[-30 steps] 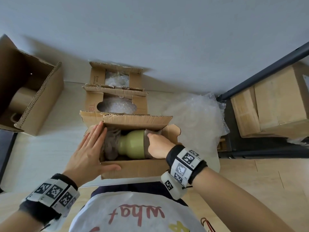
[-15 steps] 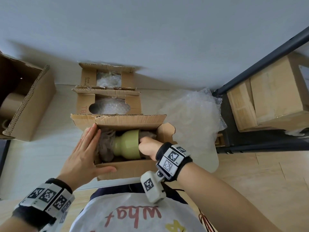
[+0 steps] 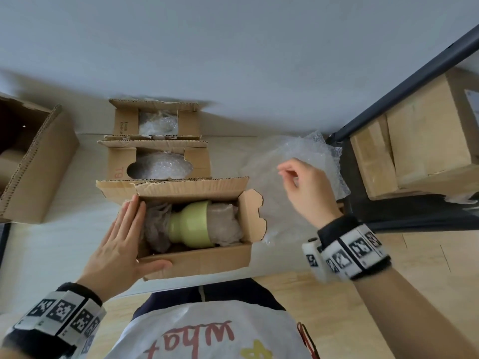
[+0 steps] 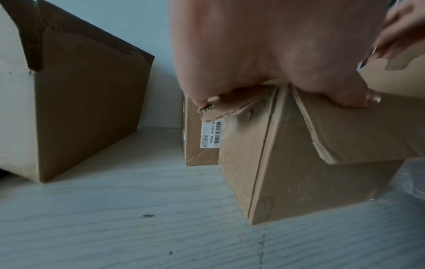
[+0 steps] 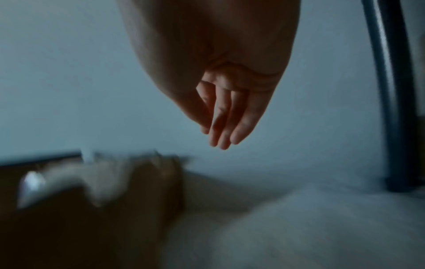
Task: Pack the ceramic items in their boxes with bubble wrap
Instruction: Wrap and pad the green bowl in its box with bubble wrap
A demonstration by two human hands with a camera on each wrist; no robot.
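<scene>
Head view shows an open box (image 3: 197,257) on the pale bench (image 3: 64,244), and a green vase (image 3: 190,225) lies on its side inside it, with wrap (image 3: 225,224) stuffed at both ends. The left hand (image 3: 121,244) lies flat with straight fingers against the box edge at 9 o'clock, the thumb pressing on the near wall. The right hand (image 3: 307,187) hangs in the air at 3 o'clock from the box, fingers loosely bent and holding nothing, above a sheet of bubble wrap (image 3: 305,156). Two more open boxes (image 3: 158,161) with wrapped items stand at 12 o'clock. A big carton (image 3: 39,167) stands at 10 o'clock.
</scene>
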